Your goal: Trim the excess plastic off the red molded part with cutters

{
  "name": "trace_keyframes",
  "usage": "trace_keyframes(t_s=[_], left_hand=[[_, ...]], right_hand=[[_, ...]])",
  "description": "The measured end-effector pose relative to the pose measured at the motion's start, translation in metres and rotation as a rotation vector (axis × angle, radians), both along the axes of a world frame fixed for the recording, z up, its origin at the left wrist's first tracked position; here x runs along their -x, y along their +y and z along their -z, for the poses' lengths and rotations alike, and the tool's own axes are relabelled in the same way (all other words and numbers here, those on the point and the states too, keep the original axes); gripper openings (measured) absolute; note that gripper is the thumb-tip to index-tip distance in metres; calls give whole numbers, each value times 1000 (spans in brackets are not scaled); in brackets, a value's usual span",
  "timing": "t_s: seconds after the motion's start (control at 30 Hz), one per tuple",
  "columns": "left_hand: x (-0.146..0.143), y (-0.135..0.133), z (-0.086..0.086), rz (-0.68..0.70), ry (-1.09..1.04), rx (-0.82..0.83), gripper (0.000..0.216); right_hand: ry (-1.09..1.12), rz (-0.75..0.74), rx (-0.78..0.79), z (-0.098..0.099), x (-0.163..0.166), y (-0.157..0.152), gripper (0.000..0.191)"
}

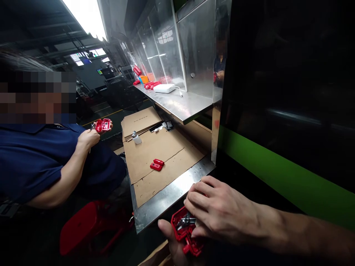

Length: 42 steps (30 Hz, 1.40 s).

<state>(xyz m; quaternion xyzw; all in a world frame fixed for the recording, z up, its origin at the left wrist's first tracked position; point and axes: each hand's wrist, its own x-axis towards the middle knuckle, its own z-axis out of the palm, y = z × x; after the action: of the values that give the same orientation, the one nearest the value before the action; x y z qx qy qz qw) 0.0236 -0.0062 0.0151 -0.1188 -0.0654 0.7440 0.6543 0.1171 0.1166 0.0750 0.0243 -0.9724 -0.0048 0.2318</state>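
At the bottom centre my left hand [173,244] cups a red plastic part [185,231] from below. My right hand [219,212] lies over the part from the right, fingers curled on a small metal tool [185,221] pressed against it. Both hands sit just in front of the metal edge of the workbench [166,197]. Two small red pieces [156,164] rest on brown cardboard [158,155] farther up the bench.
A co-worker in a dark blue shirt [36,162] sits at left holding another red part [102,125]. A red stool [83,225] stands below. A small bottle [136,137] stands on the cardboard. A steel shelf [180,103] carries a white box [164,88] and red parts. A dark green-striped machine [277,170] fills the right.
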Motion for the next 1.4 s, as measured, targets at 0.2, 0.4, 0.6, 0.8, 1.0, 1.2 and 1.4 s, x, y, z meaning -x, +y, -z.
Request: trace_keyframes(t_s=[0.2, 0.4, 0.6, 0.8, 1.0, 1.2, 1.4], left_hand=[[-2, -2, 3, -16, 34, 35, 32], [-3, -1, 6, -9, 138, 13, 39], [-3, -2, 6, 92, 245, -32, 42], [-5, 3, 6, -3, 167, -65, 30], [-1, 3, 10, 20, 284, 23, 48], [6, -2, 14, 223, 503, 6, 79], [0, -4, 26, -91, 347, 29, 32]], right_hand=[[2, 13, -24, 1, -1, -1, 51], [5, 8, -51, 2, -3, -1, 54], [8, 27, -43, 2, -7, -2, 55], [4, 48, -64, 3, -6, -1, 55], [2, 69, -42, 4, -5, -2, 56], [-27, 67, -52, 4, -5, -1, 56], [25, -5, -102, 8, -5, -2, 52]])
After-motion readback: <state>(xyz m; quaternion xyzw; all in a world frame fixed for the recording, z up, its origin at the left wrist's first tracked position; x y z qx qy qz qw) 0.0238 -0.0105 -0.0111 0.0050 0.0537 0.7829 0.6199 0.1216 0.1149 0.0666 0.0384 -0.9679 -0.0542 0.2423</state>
